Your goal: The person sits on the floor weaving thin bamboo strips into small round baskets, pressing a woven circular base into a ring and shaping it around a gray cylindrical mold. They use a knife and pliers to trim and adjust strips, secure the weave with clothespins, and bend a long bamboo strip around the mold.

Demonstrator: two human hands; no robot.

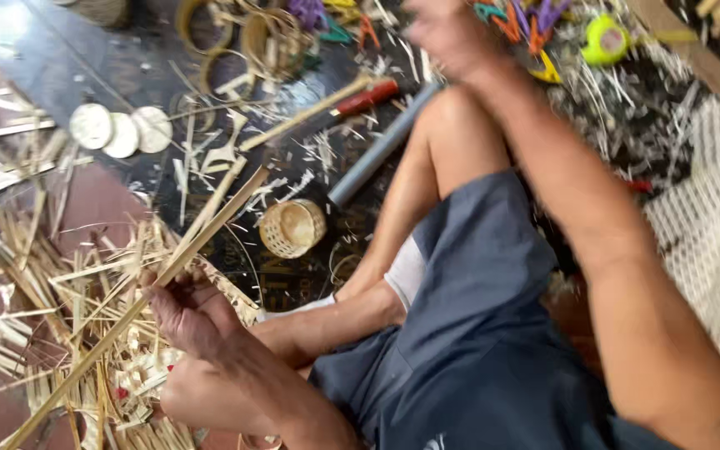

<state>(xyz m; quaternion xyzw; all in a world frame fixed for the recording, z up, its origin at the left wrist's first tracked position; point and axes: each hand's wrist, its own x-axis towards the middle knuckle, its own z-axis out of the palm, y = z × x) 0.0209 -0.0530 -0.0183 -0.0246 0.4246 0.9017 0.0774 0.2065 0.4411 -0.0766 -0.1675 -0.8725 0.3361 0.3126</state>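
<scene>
Basically, floor [85, 75] littered with bamboo scraps [52, 283], person sitting cross-legged in blue shorts [477, 333]. Woven mat [710, 242] at right. Left hand [189, 312] curled around a long bamboo strip [168, 271], which slants from lower left up toward centre. Right hand [447, 33] up top, blurred, fingers can't tell, near coloured strips [527, 21]. Grey pipe [377, 154] beside knee. Small woven basket [293, 227] just below the pipe. Three round discs [122, 131] upper left.

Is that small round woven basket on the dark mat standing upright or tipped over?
Tipped. The small round woven bamboo basket lies on its side on the dark mat; its round end faces the camera, so whether it is empty cannot be told.
</scene>
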